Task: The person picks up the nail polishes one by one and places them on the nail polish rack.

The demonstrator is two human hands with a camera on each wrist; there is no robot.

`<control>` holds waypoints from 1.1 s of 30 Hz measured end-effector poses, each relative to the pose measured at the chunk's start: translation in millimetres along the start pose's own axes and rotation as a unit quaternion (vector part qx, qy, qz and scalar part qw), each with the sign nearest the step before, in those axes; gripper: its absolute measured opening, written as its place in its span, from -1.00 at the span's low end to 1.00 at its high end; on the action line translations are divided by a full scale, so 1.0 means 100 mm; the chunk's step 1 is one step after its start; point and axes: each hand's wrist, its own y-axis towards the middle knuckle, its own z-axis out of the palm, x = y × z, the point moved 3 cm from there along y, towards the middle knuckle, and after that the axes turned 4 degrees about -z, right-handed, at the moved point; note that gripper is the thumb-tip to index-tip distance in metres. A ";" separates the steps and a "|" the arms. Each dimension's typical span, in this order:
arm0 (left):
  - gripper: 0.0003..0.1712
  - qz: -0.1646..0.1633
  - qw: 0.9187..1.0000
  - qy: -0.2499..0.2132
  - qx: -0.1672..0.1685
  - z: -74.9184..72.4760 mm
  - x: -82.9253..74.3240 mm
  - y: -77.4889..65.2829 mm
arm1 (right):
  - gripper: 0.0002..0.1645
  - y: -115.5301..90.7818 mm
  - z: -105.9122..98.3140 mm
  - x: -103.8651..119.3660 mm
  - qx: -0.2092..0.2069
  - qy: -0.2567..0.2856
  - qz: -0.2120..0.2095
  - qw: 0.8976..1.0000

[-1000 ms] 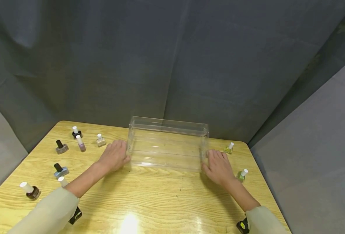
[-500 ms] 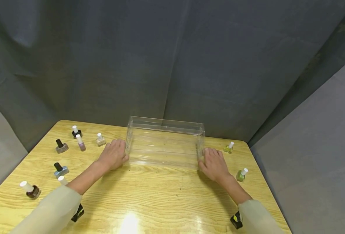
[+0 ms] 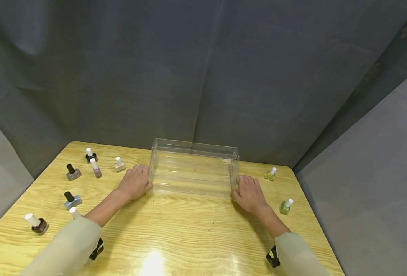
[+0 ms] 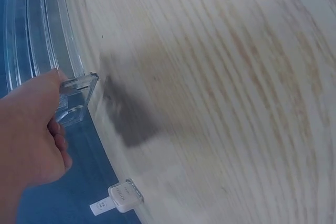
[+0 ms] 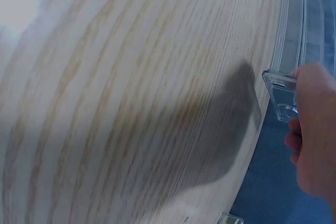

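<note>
A clear plastic tiered rack (image 3: 193, 172) stands at the back of the wooden table, its long steps running left to right. My left hand (image 3: 134, 183) grips the rack's left end panel, thumb toward the front and fingers curled behind. At the opposite end, my right hand (image 3: 249, 194) holds the right end panel the same way. In the left wrist view, the left end panel (image 4: 79, 98) sticks out past the thumb. The right wrist view shows the right end panel (image 5: 281, 93) beside the other thumb. No bottles stand on the rack.
Several nail polish bottles stand on the left, among them a purple one (image 3: 96, 171), a blue one (image 3: 73, 201) and a dark brown one (image 3: 39, 227). A yellow bottle (image 3: 269, 175) and a green one (image 3: 284, 207) are on the right. A dark curtain (image 3: 196, 76) hangs behind the table.
My right hand and the rack's right end have shifted a little to the left. My left hand has barely moved, still gripping its end. The bottles stay where they were.
</note>
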 end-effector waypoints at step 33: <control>-0.78 -0.025 0.999 -0.013 0.021 0.14 0.01 0.14 | -0.74 0.07 0.09 -0.05 -0.002 0.012 0.025 1.000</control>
